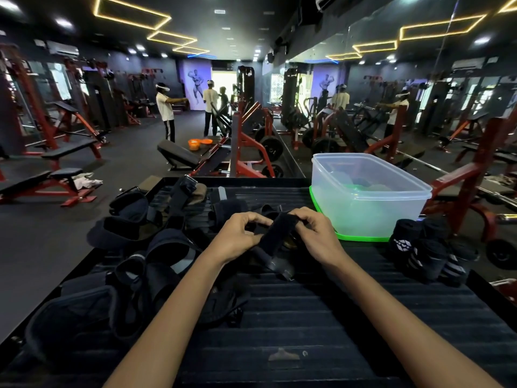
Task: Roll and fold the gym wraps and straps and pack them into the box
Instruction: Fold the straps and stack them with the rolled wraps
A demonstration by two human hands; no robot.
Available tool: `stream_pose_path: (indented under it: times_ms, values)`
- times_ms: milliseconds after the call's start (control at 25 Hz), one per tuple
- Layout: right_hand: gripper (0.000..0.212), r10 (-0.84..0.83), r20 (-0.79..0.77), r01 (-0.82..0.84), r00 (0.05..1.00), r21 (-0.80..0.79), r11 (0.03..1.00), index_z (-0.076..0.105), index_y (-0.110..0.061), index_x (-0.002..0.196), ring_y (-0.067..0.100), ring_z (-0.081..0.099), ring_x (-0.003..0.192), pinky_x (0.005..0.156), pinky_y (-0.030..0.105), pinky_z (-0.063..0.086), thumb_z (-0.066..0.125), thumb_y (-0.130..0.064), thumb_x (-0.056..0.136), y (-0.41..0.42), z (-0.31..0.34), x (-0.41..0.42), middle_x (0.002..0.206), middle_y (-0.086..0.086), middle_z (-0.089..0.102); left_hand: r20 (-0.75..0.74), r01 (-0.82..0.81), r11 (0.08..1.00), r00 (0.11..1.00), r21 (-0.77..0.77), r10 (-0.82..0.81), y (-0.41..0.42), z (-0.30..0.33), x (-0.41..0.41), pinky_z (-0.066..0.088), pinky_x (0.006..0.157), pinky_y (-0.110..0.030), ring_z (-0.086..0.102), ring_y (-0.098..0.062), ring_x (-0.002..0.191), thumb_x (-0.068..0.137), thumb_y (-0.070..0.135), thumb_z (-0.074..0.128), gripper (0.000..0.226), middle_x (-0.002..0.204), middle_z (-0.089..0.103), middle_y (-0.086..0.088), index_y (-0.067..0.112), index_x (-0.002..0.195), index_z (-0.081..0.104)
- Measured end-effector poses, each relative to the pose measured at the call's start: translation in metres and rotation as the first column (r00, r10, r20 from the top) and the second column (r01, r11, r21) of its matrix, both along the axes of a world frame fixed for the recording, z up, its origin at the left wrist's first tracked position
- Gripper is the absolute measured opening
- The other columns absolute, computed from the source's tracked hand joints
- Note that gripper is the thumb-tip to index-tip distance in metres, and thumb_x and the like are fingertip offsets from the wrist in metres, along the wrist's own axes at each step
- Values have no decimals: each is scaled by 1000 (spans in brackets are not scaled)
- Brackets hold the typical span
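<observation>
Black strap [275,233] pinched at centre table by both hands, left hand [237,238] and right hand [314,232] equally near, long axis running 1-to-7 o'clock, translucent box [369,197] at 2 o'clock, nearer the right.

Rolled wraps [430,253] crowd the box [369,197]; its top stands open.
</observation>
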State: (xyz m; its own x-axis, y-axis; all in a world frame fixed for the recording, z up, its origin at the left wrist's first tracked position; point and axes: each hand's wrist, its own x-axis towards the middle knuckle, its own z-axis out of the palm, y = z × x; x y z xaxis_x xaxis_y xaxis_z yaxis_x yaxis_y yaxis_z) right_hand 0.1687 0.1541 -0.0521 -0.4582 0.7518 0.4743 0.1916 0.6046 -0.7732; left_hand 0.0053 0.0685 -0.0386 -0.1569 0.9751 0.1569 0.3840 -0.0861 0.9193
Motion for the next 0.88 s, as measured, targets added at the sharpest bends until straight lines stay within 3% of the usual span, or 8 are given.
stream_pose_path:
  times_ms: [120,200,360,480,560,680,800,880]
  values:
    - [40,0,-60,-4,998,-65,998,67,-37,64,10,60,77,76,33,46,61,-6,88,-1,-1,-3,74,-12,66,1,0,1000,1000,-1,0,3,0,-2,51,93,-33,71,-20,86,79,10,75,25,116,67,-4,25,98,67]
    - [39,16,-121,-32,993,-136,990,66,-30,62,2,56,68,70,26,42,60,-2,88,-2,-1,-5,66,-17,64,9,-28,999,1000,-23,28,5,0,-3,52,90,-29,70,-18,88,79,6,74,25,115,68,-5,22,98,69]
    - [36,58,-206,-103,977,-216,971,64,-18,60,4,47,56,57,23,36,57,1,90,-3,-3,-6,57,-11,56,-11,-111,993,994,-28,111,9,-2,-3,49,64,-7,64,-11,83,82,-11,61,31,113,67,-7,16,97,69]
    - [34,108,-253,-177,961,-268,947,64,-16,63,2,46,55,54,21,35,56,0,92,-3,-1,-5,56,-9,54,-8,-127,992,992,4,127,6,-5,-3,46,53,-15,56,-8,60,88,-9,51,34,99,70,-12,18,96,70]
    - [33,141,-293,-219,946,-253,942,68,-18,67,2,51,61,60,21,39,56,0,92,-1,2,-1,62,-10,61,19,-118,989,993,94,117,2,-7,-4,44,58,-16,55,-4,61,94,-1,49,31,96,70,-5,20,99,71]
    - [25,152,-360,-247,920,-235,940,76,-14,89,8,59,78,71,24,42,56,-2,81,0,6,3,89,3,73,143,-114,978,986,177,89,-3,-5,-9,47,66,-17,59,-6,70,98,11,50,24,100,69,-5,19,109,69]
    - [43,143,-395,-268,907,-282,921,74,-15,100,16,60,81,62,21,40,42,-13,73,0,15,6,100,10,73,89,-37,983,996,181,22,-4,-4,-9,52,84,-25,68,-19,91,91,27,62,23,103,71,-3,25,114,67]
    - [35,96,-436,-251,895,-314,916,69,-16,109,10,61,80,62,18,43,43,-15,85,-1,20,7,96,4,71,87,12,987,996,159,-26,-3,-4,-9,54,83,-26,70,-18,90,83,24,72,38,96,71,-2,25,120,62]
